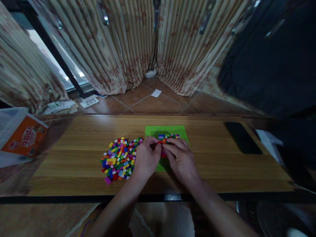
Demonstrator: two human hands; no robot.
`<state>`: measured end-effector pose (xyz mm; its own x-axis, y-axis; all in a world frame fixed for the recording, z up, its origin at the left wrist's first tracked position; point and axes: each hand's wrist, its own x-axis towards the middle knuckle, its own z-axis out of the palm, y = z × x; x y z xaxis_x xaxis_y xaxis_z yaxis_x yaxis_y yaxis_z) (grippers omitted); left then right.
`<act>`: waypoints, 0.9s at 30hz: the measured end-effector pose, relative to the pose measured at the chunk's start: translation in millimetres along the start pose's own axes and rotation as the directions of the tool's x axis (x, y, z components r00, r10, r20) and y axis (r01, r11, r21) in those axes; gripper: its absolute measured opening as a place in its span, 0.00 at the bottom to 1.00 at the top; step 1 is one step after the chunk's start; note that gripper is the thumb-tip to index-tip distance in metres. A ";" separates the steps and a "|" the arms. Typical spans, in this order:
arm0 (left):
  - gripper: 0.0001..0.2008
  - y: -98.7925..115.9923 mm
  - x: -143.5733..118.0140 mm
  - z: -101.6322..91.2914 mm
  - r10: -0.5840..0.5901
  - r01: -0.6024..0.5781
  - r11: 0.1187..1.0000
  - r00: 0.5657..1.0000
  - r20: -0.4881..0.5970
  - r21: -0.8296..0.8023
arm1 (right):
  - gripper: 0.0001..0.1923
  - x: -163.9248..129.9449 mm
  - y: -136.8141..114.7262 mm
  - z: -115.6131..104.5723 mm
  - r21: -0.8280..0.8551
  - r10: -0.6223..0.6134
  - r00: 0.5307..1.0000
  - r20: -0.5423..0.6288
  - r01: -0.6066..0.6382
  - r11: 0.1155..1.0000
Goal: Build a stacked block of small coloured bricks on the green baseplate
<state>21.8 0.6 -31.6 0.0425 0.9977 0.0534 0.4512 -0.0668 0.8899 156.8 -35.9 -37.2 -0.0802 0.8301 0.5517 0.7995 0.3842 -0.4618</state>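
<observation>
A green studded baseplate (165,129) lies on the wooden table, with small coloured bricks (169,136) set in rows on it. Both of my hands are over this plate, close together. My left hand (148,156) has its thumb and forefinger pinched at an orange-red brick (163,141). From the other side, the fingertips of my right hand (181,158) meet the same spot. Whether the brick is loose or pressed onto the plate is hard to tell. Left of my left hand spreads a heap of loose toy bricks (120,158) in many colours.
A dark phone (243,138) lies on the right of the table (209,171). At the far left stands a clear plastic tub with an orange label (28,136). Beyond the table are striped curtains (128,42), and a white paper (156,93) on the tiled floor.
</observation>
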 end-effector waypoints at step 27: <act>0.11 -4.0 11.5 -6.7 -0.119 0.153 0.975 0.973 0.199 -0.163 | 0.09 5.6 2.7 -15.3 0.235 0.252 0.967 -0.030 -0.238 0.942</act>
<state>14.5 12.5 -31.6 0.1649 0.9757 -0.1443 0.3014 0.0895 0.9493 167.6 -36.4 -24.8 0.1419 0.8876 0.4383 0.6328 0.2591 -0.7296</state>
